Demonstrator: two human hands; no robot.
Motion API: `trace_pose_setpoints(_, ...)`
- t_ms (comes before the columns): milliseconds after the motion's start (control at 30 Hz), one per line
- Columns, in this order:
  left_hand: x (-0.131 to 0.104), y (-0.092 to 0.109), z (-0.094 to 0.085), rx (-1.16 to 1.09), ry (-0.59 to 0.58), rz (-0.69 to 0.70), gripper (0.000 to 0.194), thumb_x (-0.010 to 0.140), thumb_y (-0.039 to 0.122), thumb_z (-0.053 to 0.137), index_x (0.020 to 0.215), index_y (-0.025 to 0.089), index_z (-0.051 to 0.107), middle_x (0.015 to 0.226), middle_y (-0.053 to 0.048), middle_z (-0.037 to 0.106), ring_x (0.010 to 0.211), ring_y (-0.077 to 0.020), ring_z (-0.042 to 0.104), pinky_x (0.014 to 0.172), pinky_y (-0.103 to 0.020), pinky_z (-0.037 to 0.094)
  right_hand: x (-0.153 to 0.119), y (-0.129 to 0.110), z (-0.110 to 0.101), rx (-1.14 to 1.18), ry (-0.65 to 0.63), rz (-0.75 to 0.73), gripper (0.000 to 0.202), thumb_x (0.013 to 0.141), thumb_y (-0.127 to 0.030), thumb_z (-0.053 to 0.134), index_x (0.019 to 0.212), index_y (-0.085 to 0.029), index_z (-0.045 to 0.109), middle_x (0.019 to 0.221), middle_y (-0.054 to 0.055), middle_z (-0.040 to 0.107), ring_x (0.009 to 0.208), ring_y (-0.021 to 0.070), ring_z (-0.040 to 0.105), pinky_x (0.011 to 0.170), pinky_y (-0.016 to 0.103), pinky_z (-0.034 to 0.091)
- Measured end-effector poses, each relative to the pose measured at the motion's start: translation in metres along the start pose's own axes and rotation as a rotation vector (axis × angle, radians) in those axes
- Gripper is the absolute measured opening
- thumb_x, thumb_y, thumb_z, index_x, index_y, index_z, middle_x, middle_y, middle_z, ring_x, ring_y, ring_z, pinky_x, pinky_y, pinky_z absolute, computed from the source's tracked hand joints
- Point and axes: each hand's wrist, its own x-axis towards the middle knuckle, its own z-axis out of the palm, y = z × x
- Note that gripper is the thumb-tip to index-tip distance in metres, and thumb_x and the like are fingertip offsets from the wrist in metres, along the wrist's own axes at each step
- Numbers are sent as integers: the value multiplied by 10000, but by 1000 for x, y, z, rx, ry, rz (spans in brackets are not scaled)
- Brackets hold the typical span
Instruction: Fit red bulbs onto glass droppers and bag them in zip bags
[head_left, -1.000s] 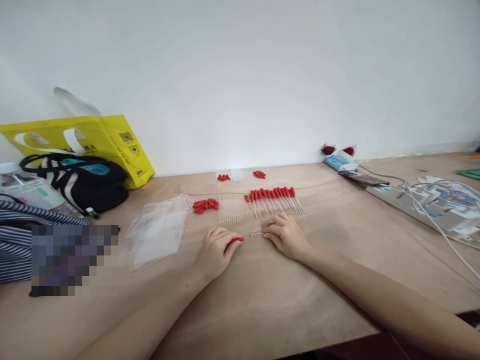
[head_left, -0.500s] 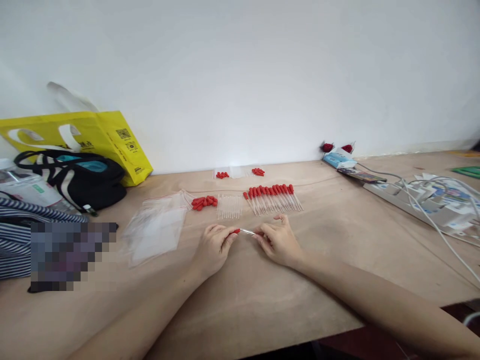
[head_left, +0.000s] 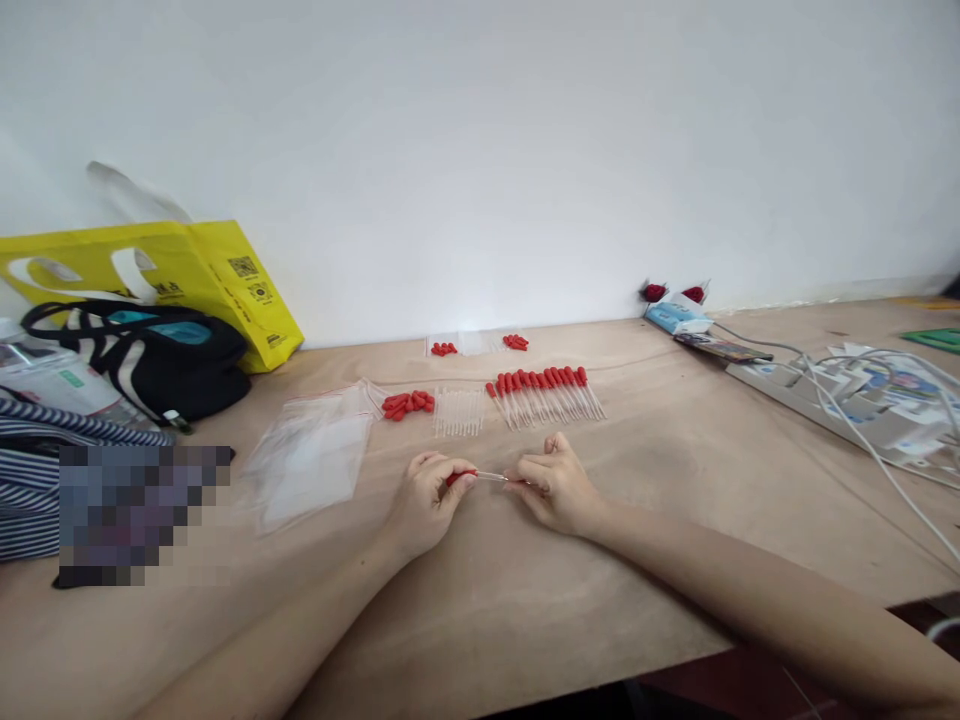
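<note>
My left hand point(head_left: 433, 497) pinches a red rubber bulb point(head_left: 461, 477), partly covered by the fingers. My right hand point(head_left: 553, 485) is closed on the thin glass dropper tube point(head_left: 491, 476) that runs from the bulb; its far end is hidden by the fingers. Beyond the hands lies a row of glass droppers with red bulbs point(head_left: 541, 385). To its left are bare glass tubes point(head_left: 459, 412) side by side. A small heap of loose red bulbs point(head_left: 408, 404) lies beside those tubes.
Clear zip bags point(head_left: 315, 450) lie on the left of the wooden table point(head_left: 480, 620). Against the wall are more red bulbs point(head_left: 444, 349). A yellow bag point(head_left: 247, 290) and a black bag point(head_left: 202, 370) stand back left. A power strip point(head_left: 825, 410) with cables is at right.
The dropper has dropped slightly towards me and lies nearer level. Both hands keep their hold on it, and more of the bulb is wrapped by my left fingers.
</note>
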Motion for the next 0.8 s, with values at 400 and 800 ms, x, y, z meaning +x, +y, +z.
trace_pose_setpoints(400, -3, 12, -3, 103, -62, 203, 184, 858, 237, 414, 784, 204, 579, 697, 14, 665, 695, -137, 590, 948, -414, 256, -1, 1, -7, -81, -18, -94, 214, 842, -204, 406, 812, -182, 617, 623, -13, 600, 574, 96, 476, 655, 306, 188)
trace_pose_setpoints(800, -4, 11, 0, 139, -53, 268, 153, 847, 218, 439, 795, 198, 581, 663, 25, 653, 713, -140, 589, 940, -419, 247, 4, -5, -1, -27, -42, -61, 239, 856, -197, 362, 797, -170, 591, 650, 0, 606, 576, 104, 456, 643, 301, 171)
